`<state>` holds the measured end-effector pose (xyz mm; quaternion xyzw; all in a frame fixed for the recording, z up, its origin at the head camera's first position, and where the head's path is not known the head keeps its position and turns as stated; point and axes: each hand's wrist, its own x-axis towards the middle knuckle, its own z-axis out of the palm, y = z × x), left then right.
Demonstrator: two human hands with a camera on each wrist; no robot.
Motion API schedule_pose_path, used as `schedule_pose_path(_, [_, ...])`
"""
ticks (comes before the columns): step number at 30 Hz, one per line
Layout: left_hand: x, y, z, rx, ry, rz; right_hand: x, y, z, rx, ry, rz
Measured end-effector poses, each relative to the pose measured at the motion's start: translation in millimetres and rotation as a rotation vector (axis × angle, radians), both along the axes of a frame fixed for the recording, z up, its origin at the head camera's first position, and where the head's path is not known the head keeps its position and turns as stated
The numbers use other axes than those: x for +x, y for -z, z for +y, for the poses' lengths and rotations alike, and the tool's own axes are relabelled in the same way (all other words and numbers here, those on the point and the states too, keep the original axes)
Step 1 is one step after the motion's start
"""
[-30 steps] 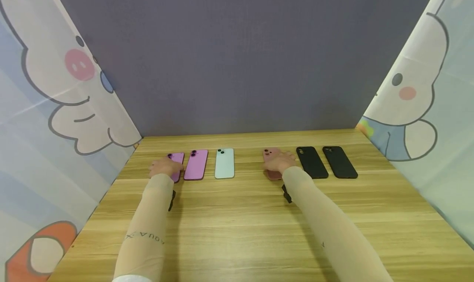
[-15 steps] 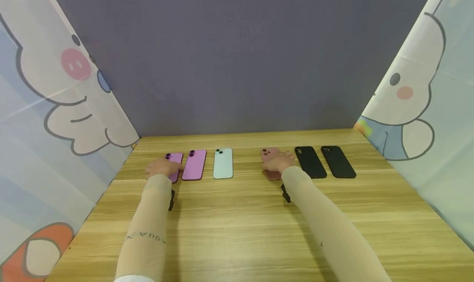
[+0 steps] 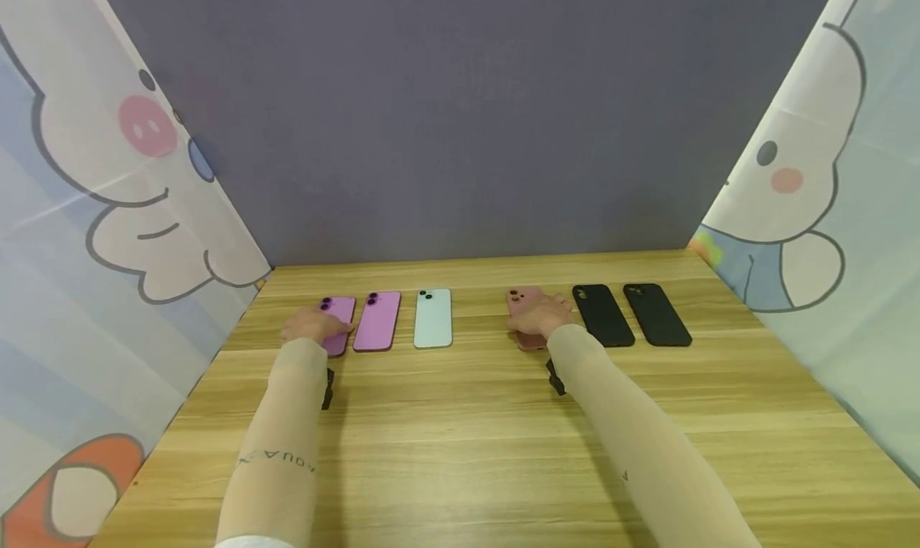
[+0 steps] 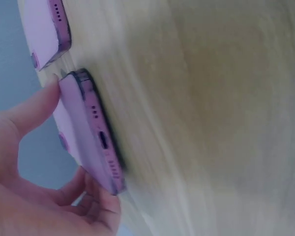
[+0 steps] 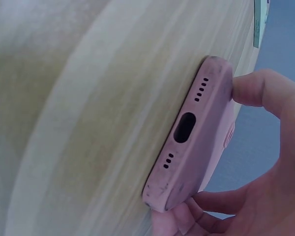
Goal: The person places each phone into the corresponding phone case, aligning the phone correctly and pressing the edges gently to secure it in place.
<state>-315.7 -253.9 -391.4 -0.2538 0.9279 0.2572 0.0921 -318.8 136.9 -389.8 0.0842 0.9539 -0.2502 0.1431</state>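
Observation:
In the head view the leftmost purple phone (image 3: 335,345) lies back up on the table, my left hand (image 3: 311,324) over it. My left thumb meets its right long edge and the fingers curl at its left edge, as the left wrist view shows the phone's port end (image 4: 102,140) facing the camera. Right of centre, my right hand (image 3: 542,316) grips a pink phone case (image 3: 529,341). Seen from the right wrist, the thumb presses one side of the pink case (image 5: 202,130) and curled fingers hold the other; its bottom cut-outs face the camera.
A second purple phone (image 3: 377,322) lies just right of the left hand. Beside it is a pale mint phone (image 3: 434,319). Two black phone cases (image 3: 604,316) lie to the right of the pink one. A grey panel (image 3: 460,117) stands behind the wooden table (image 3: 460,436).
My left hand and forearm have shifted slightly left, with the fingers still about the purple phone. The right hand has stayed at the pink case. The head view has turned slightly.

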Motion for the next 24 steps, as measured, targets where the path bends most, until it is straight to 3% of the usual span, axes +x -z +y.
schedule_pose_path(7, [-1.6, 7.9, -6, 0.029, -0.013, 0.039, 0.0, 0.2, 0, -0.01, 0.004, 0.017])
schedule_pose_path(15, [-3.3, 7.1, -14, 0.055, -0.011, 0.044, -2.2, 1.4, 2, -0.001, -0.011, 0.007])
schedule_pose_path(24, [-1.5, 2.7, -20, 0.193, -0.025, 0.095, -3.4, 2.4, 1, 0.032, -0.013, 0.002])
